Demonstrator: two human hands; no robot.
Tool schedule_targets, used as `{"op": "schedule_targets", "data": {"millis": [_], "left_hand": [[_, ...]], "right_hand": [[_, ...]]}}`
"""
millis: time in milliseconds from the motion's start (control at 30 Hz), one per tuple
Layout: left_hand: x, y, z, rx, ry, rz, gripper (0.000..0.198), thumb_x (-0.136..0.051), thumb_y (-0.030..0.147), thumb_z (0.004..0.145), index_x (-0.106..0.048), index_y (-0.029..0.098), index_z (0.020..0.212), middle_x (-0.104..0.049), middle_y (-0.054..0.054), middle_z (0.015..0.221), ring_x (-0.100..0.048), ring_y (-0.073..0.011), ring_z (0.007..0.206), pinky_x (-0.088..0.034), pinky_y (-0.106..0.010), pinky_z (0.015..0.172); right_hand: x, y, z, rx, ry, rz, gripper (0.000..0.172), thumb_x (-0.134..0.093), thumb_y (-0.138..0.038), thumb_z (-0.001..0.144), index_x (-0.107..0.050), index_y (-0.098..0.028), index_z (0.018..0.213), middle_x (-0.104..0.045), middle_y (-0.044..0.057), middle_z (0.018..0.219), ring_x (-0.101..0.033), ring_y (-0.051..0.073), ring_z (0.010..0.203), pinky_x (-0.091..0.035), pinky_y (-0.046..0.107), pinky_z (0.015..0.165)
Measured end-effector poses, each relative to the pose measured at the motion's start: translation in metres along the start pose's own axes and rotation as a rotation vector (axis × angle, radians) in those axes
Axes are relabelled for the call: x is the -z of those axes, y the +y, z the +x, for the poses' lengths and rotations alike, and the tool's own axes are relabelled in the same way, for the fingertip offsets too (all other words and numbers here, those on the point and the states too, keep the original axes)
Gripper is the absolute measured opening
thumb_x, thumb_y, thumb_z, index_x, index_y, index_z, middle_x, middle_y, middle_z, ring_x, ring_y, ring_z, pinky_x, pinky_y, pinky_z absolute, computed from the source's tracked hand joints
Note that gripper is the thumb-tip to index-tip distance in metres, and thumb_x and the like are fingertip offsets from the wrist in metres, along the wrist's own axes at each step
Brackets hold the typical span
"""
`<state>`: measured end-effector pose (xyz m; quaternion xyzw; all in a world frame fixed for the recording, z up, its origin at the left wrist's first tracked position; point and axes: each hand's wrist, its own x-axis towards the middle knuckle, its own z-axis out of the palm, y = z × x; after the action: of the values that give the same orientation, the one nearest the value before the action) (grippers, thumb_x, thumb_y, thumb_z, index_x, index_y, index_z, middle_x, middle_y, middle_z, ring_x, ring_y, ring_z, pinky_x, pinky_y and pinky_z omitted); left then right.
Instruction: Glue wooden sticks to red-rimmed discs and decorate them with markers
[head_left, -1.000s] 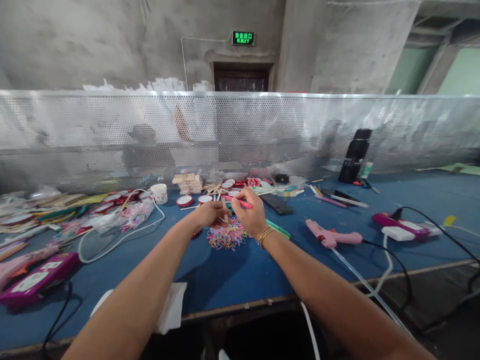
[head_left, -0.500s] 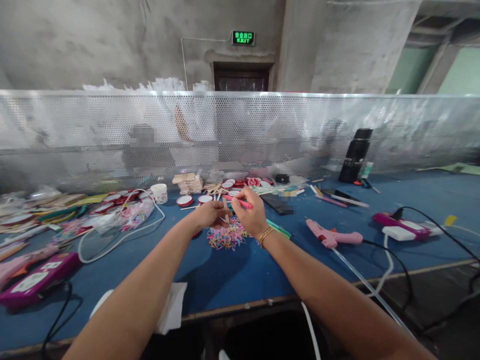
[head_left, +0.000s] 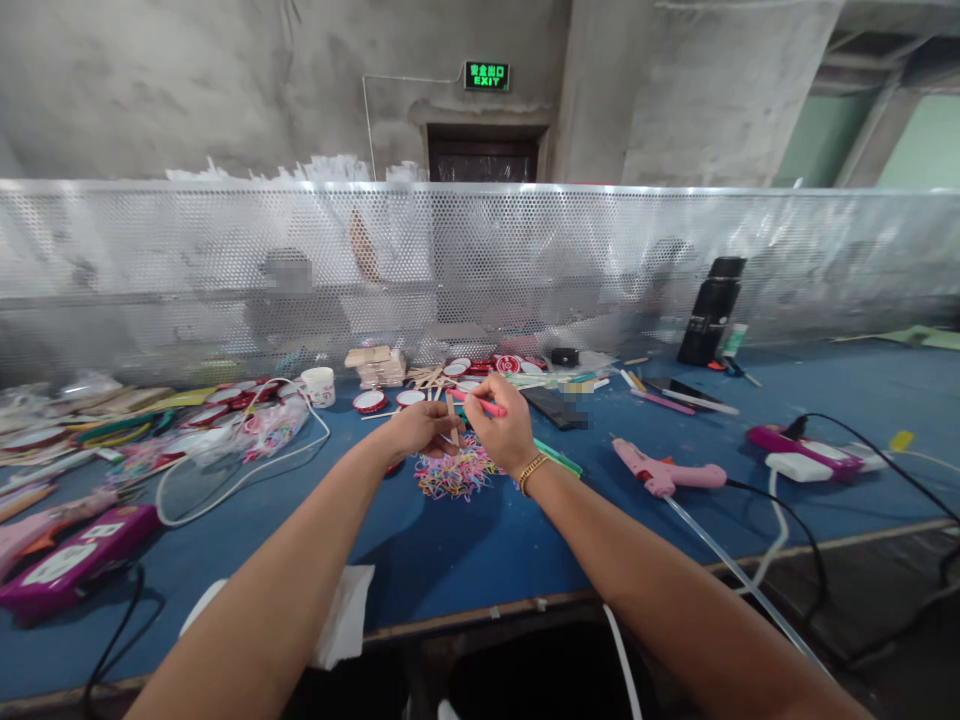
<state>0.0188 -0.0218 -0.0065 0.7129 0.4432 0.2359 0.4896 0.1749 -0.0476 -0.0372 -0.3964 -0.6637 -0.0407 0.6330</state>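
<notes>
My left hand is closed on a flat wooden craft stick, held upright between thumb and fingers. In my right hand is a pink pen, its tip pointing left at the upper part of the stick; whether it touches I cannot tell. Below both hands lies a heap of small multicoloured rubber bands on the blue table. Green pens lie partly hidden behind my right wrist.
A pink glue gun and a purple power strip with cables lie right. A black bottle stands behind them. At left are a paper cup, red lids and another purple power strip. A perforated metal screen borders the back.
</notes>
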Motion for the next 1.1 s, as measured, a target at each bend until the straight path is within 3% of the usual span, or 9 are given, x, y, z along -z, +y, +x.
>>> {"op": "schedule_targets", "data": {"millis": [1100], "left_hand": [[-0.0019,-0.0002,0.0009,0.025,0.016,-0.025,0.037,-0.072,0.047,0.071,-0.061,0.014,0.085,-0.072,-0.007,0.079,-0.066,-0.0139,0.06,-0.05,-0.025,0.057]], "right_hand": [[-0.0005,0.0001,-0.0001,-0.001,-0.003,-0.005,0.009,-0.052,-0.022,0.082,-0.05,-0.021,0.073,-0.057,0.0,0.07,-0.052,0.016,0.071,-0.04,0.03,0.07]]}}
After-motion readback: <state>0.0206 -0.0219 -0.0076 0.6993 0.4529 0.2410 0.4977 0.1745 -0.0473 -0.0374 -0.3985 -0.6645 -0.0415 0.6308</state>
